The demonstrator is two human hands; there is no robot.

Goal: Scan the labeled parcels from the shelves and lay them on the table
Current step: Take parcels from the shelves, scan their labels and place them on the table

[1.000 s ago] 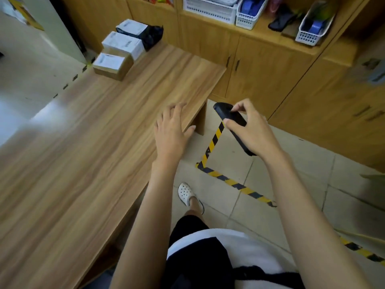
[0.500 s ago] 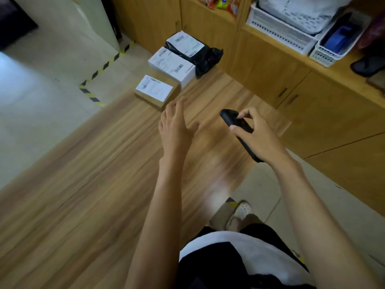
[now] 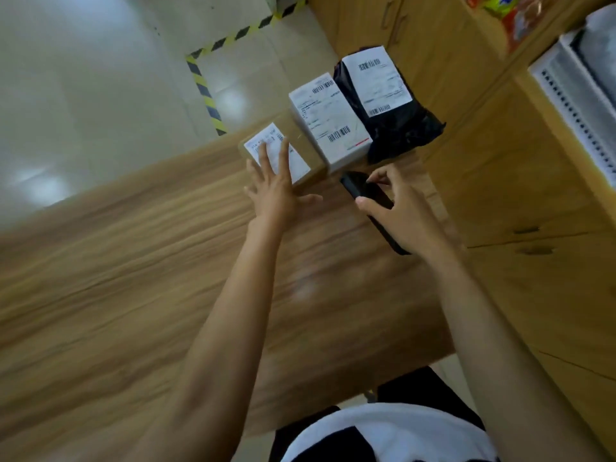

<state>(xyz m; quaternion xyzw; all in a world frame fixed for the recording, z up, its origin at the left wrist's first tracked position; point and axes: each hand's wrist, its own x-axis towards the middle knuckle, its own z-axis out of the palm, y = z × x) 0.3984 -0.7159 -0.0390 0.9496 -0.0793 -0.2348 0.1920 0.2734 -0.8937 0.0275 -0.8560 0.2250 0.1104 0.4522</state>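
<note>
Head view: with left hand [image 3: 276,193] straight-fingered over the brown parcel [image 3: 316,170] and right hand [image 3: 408,221] gripping the scanner [image 3: 361,190], uncover the label [image 3: 299,165], aim squarely.

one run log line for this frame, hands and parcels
left hand: open, fingers over brown box label | right hand: grips black scanner | white box, black mailer bag: on table

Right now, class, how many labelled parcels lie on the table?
3. A brown box at the far edge of the table, with the left hand over it; a white box right beside it; a black bag next to that, nearest the cupboards. None looks hidden.
</note>
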